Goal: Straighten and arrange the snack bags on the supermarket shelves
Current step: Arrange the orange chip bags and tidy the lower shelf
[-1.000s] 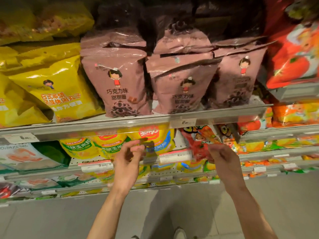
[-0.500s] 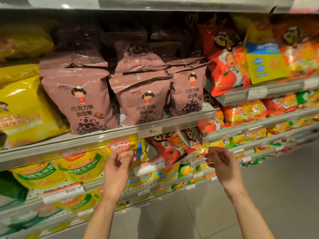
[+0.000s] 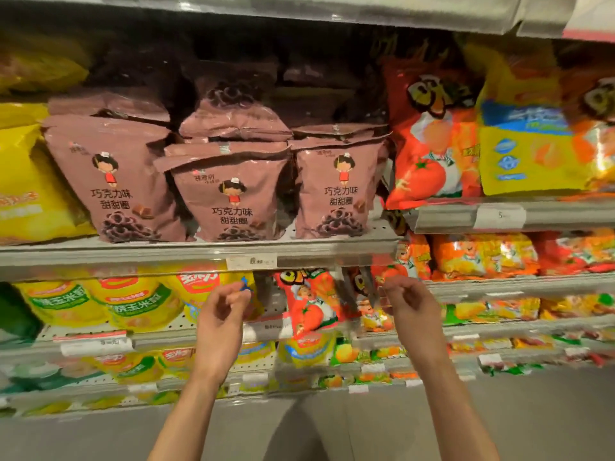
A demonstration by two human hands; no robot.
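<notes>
- the shelf rail (image 3: 199,257) carrying the 3 front brown snack bags served as the landmark; both hands hung just below its front edge, in front of the next shelf down.
- the left hand (image 3: 221,314) sat below the rail under the middle brown bag (image 3: 229,197), its grip loosely curled with fingers apart and nothing in it.
- the right hand (image 3: 411,304) sat below the rail's right end, under the right brown bag (image 3: 336,191); its fingers were curled close together, and i could not tell whether they pinched anything.
- all 3 brown bags stood on the shelf above the rail, long axes near upright; the left brown bag (image 3: 113,181) leaned slightly, and the middle one's top was folded forward and crumpled.
- judged from this, the bags lay straight up from both grips, so the coming move called for a reach upward over the rail.
- the left hand looked nearer the crumpled middle bag, the right hand nearer the right one; the left brown bag was farthest from either.
</notes>
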